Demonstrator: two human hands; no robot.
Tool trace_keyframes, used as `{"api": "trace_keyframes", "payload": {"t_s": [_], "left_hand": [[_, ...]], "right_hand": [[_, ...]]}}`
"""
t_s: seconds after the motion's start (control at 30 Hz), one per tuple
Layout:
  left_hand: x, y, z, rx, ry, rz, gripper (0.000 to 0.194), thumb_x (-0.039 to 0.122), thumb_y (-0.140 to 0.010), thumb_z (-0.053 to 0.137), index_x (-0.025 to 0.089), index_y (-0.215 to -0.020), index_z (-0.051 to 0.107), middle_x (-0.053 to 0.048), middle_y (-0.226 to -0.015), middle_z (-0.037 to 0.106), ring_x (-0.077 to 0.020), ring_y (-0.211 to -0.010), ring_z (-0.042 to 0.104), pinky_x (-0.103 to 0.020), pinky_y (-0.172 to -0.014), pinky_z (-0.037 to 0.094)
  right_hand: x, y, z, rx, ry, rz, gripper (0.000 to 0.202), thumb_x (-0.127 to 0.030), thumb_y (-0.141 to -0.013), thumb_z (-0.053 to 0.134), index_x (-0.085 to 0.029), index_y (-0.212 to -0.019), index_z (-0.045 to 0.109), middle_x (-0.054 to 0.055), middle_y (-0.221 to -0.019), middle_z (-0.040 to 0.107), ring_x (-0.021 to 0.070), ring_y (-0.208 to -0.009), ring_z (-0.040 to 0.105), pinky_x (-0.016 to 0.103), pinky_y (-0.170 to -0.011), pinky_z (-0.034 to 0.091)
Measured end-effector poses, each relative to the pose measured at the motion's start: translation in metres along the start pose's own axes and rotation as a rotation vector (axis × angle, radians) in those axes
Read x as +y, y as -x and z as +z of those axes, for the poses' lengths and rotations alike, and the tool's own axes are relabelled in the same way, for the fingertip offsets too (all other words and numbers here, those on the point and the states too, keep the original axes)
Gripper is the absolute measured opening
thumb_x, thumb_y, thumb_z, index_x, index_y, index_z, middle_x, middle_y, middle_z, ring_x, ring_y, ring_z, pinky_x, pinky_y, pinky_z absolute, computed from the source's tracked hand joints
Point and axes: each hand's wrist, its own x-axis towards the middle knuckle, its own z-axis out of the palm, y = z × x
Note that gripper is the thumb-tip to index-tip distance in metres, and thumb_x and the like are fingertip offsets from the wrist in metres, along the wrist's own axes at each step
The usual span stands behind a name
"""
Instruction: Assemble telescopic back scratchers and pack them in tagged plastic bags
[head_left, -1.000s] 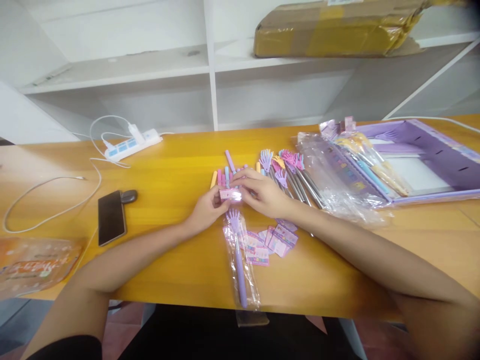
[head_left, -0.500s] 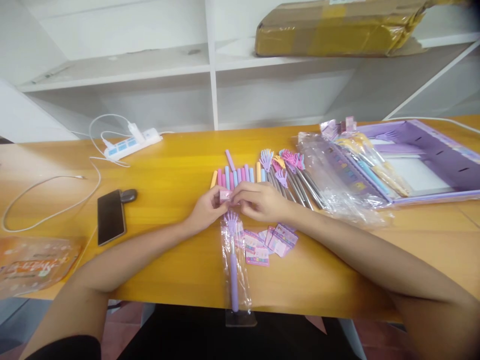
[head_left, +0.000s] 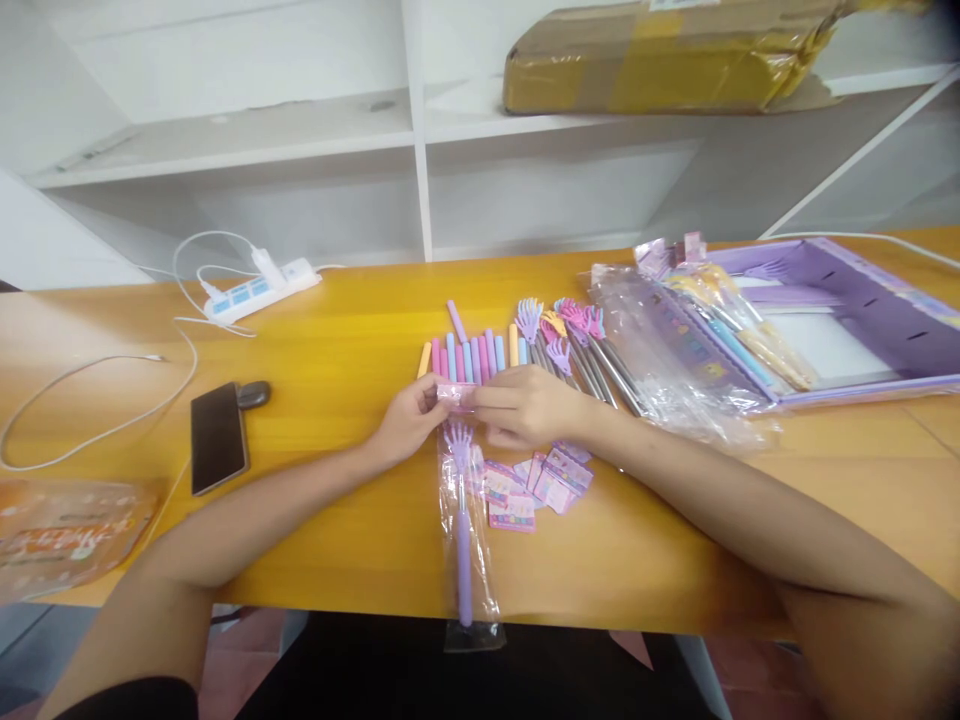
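Observation:
A purple back scratcher (head_left: 464,570) with a hand-shaped head lies in a long clear plastic bag (head_left: 486,595), its handle toward me. At the bag's top end my left hand (head_left: 409,418) pinches a small pink card (head_left: 454,394) between thumb and fingers. My right hand (head_left: 536,405) grips the card's right side with curled fingers; the fingertips are partly hidden. Whether the card is fixed to the bag I cannot tell. Close by, to the right of the bag, lie several loose printed cards (head_left: 555,482), overlapping each other.
Beyond my hands are several coloured handle tubes (head_left: 472,358) and metal scratcher rods with hand-shaped heads (head_left: 577,318). At right, clear bags (head_left: 645,340) lie against a purple box (head_left: 870,300). Left are a phone (head_left: 218,438), a power strip (head_left: 262,292) and an orange-printed bag (head_left: 71,535).
My right hand's fingers have closed in and shifted slightly right along the card, so more of the card shows between my hands. The view has shifted slightly.

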Motion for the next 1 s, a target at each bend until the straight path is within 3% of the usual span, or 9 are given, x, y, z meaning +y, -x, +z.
{"api": "trace_keyframes", "payload": {"t_s": [0.3, 0.4, 0.47, 0.53, 0.6, 0.73, 0.83, 0.93, 1.0], "left_hand": [[0.002, 0.0, -0.002, -0.003, 0.046, 0.049, 0.036, 0.051, -0.093, 0.081, 0.019, -0.103, 0.071, -0.004, -0.099, 0.074, -0.0198, -0.096, 0.069, -0.03, -0.088, 0.054], [0.005, 0.004, 0.0, -0.18, 0.138, 0.009, 0.044, 0.045, -0.083, 0.093, 0.02, -0.112, 0.07, -0.005, -0.104, 0.074, -0.0207, -0.099, 0.071, -0.031, -0.089, 0.056], [0.006, 0.007, 0.002, -0.345, 0.206, -0.066, 0.055, 0.038, -0.074, 0.101, 0.021, -0.116, 0.071, -0.007, -0.11, 0.076, -0.0234, -0.104, 0.074, -0.035, -0.091, 0.058], [0.007, 0.009, 0.002, -0.424, 0.233, -0.142, 0.056, 0.036, -0.07, 0.103, 0.02, -0.115, 0.073, -0.009, -0.11, 0.078, -0.0244, -0.104, 0.075, -0.038, -0.093, 0.06], [0.007, 0.01, 0.001, -0.38, 0.255, -0.179, 0.055, 0.037, -0.068, 0.104, 0.018, -0.11, 0.075, -0.007, -0.103, 0.079, -0.0218, -0.094, 0.075, -0.036, -0.089, 0.06], [0.012, 0.005, -0.004, -0.175, 0.433, -0.205, 0.06, 0.039, -0.069, 0.103, 0.018, -0.116, 0.073, 0.001, -0.083, 0.072, -0.01, -0.062, 0.063, -0.021, -0.057, 0.051], [0.016, -0.001, -0.006, -0.04, 0.583, -0.209, 0.065, 0.034, -0.07, 0.103, 0.022, -0.125, 0.07, 0.002, -0.086, 0.072, -0.0062, -0.057, 0.058, -0.016, -0.047, 0.042], [0.016, -0.005, -0.006, 0.042, 0.661, -0.203, 0.051, 0.03, -0.073, 0.1, 0.017, -0.113, 0.07, 0.001, -0.085, 0.072, -0.0078, -0.06, 0.061, -0.016, -0.049, 0.047], [0.014, -0.007, -0.006, 0.077, 0.697, -0.184, 0.042, 0.026, -0.077, 0.097, 0.016, -0.108, 0.07, 0.001, -0.086, 0.072, -0.0083, -0.064, 0.064, -0.016, -0.052, 0.051]], "right_hand": [[0.0, -0.005, -0.01, -0.02, -0.064, 0.018, 0.018, -0.017, -0.095, 0.053, -0.025, -0.08, 0.06, -0.001, -0.074, 0.056, 0.0151, -0.059, 0.044, 0.036, -0.056, 0.035], [-0.005, -0.013, -0.019, 0.011, -0.065, 0.123, 0.015, -0.018, -0.099, 0.053, -0.026, -0.089, 0.062, -0.002, -0.072, 0.056, 0.0145, -0.06, 0.045, 0.035, -0.056, 0.035], [-0.01, -0.02, -0.028, 0.061, -0.113, 0.245, 0.014, -0.016, -0.103, 0.053, -0.025, -0.1, 0.064, -0.001, -0.08, 0.062, 0.0137, -0.064, 0.051, 0.033, -0.055, 0.036], [-0.014, -0.027, -0.037, 0.121, -0.221, 0.352, 0.02, -0.011, -0.102, 0.051, -0.024, -0.109, 0.064, 0.001, -0.091, 0.066, 0.013, -0.07, 0.055, 0.03, -0.056, 0.039], [-0.018, -0.033, -0.046, 0.195, -0.346, 0.427, 0.025, -0.005, -0.098, 0.051, -0.023, -0.109, 0.065, 0.002, -0.096, 0.065, 0.0124, -0.075, 0.057, 0.028, -0.059, 0.042], [-0.019, -0.04, -0.057, 0.274, -0.498, 0.646, 0.023, -0.005, -0.09, 0.057, -0.023, -0.1, 0.066, -0.001, -0.087, 0.059, 0.0121, -0.072, 0.055, 0.027, -0.061, 0.043], [-0.017, -0.041, -0.063, 0.117, -0.561, 0.839, 0.024, -0.011, -0.09, 0.061, -0.022, -0.111, 0.066, -0.001, -0.085, 0.06, 0.0129, -0.068, 0.055, 0.029, -0.062, 0.042], [-0.018, -0.041, -0.067, -0.3, -0.675, 0.923, 0.016, -0.03, -0.101, 0.06, -0.02, -0.113, 0.064, 0.001, -0.083, 0.066, 0.0154, -0.068, 0.057, 0.031, -0.062, 0.04], [-0.021, -0.042, -0.067, -0.52, -0.749, 0.925, 0.024, -0.041, -0.102, 0.063, -0.02, -0.112, 0.063, 0.0, -0.08, 0.066, 0.0161, -0.067, 0.056, 0.031, -0.061, 0.038]]}}
